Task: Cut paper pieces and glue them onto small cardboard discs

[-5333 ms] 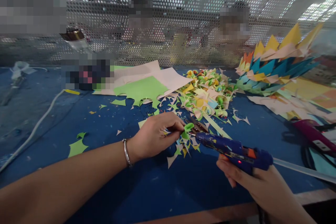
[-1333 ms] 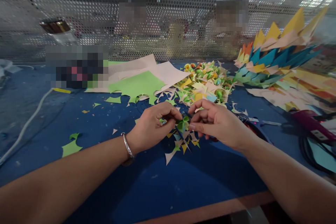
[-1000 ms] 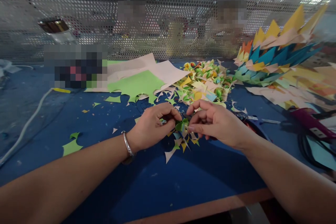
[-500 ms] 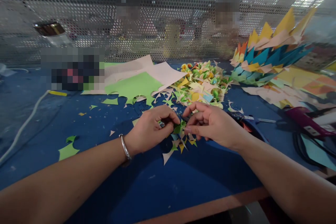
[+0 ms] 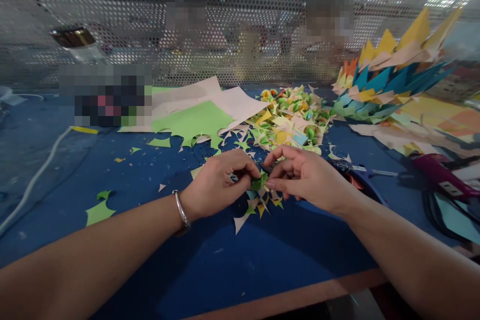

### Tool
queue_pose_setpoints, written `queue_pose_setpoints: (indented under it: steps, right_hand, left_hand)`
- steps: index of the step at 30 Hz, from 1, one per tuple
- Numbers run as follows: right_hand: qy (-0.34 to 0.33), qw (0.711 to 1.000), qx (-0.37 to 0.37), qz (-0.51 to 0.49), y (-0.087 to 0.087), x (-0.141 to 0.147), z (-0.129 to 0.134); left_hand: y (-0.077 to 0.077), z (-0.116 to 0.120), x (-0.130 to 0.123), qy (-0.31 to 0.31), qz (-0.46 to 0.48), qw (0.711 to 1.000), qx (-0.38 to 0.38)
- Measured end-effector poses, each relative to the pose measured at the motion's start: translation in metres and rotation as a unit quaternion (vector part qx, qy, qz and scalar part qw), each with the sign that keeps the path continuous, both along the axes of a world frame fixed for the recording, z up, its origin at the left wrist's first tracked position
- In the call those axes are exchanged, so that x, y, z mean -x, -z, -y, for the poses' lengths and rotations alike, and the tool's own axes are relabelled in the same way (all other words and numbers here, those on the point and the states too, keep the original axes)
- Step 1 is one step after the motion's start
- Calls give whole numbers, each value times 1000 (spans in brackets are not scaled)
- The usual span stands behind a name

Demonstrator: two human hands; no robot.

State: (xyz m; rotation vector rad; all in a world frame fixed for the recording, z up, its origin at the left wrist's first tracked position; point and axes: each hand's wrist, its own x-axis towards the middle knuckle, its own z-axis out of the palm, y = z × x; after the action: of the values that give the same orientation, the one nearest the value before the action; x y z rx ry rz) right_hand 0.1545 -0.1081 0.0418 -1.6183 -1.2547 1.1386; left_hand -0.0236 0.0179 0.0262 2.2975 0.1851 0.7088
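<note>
Between my two hands is a small green paper piece (image 5: 258,182), partly covered by fingers. My left hand (image 5: 222,180), with a silver bangle at the wrist, pinches its left side. My right hand (image 5: 300,175) has thumb and fingertips closed at its right side. A dark, thin object (image 5: 267,167) shows by the right fingers; its kind is unclear. Under the hands lie pointed paper scraps (image 5: 242,220) in white, yellow and green. Just beyond them rises a heap of small curled paper pieces (image 5: 294,120) in green, yellow and cream.
Left of the heap lies a cut green sheet (image 5: 193,120) on white sheets (image 5: 240,102). A layered paper model with spikes (image 5: 390,80) stands back right. At the right are a purple power strip (image 5: 442,177) and a dark blue tray (image 5: 369,190). Perforated metal (image 5: 240,20) closes off the back.
The view has shifted very slightly. Both hands stay together around the green paper piece, with only tiny finger movement.
</note>
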Motion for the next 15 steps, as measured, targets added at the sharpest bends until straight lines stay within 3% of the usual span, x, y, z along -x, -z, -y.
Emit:
queue_pose_setpoints:
  steps: [15]
  right_hand:
    - [41, 997, -34, 47, -3, -1, 3]
  left_hand:
    - [5, -1, -1, -46, -24, 995, 90]
